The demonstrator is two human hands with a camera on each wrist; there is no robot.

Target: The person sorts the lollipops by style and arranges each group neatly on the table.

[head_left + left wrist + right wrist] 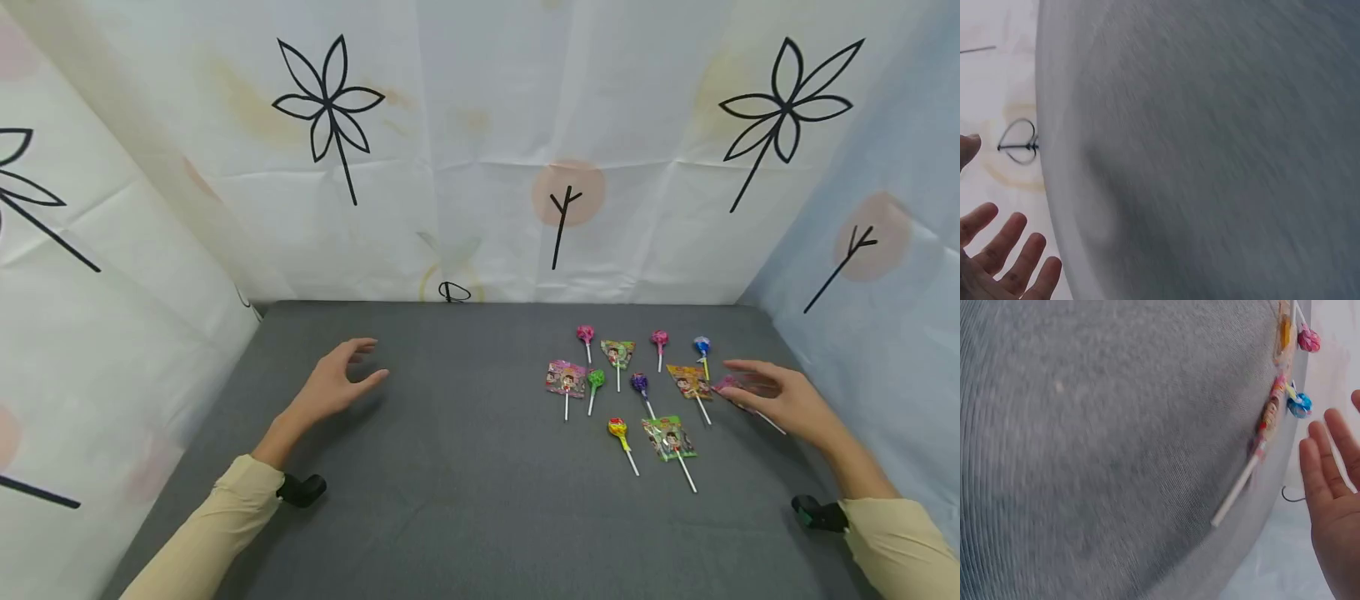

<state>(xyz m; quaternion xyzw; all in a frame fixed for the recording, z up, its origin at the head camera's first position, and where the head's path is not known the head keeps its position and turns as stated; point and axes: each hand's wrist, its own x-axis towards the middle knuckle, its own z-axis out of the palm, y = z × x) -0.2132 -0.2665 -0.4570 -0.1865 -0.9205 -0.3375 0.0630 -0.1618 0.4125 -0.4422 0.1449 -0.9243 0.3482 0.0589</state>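
My left hand hovers over the left part of the grey table with nothing in it. Its fingers spread loosely in the left wrist view. On the right, my right hand hangs above a lollipop in a flat pink wrapper, partly covering it in the head view. In the right wrist view the fingers are extended and apart from this lollipop. Just left of that hand are a blue ball lollipop and a lollipop in an orange flat wrapper.
Several more lollipops lie to the left of my right hand, among them a yellow one, a purple one and one in a large green wrapper. White patterned cloth hangs behind and beside the table.
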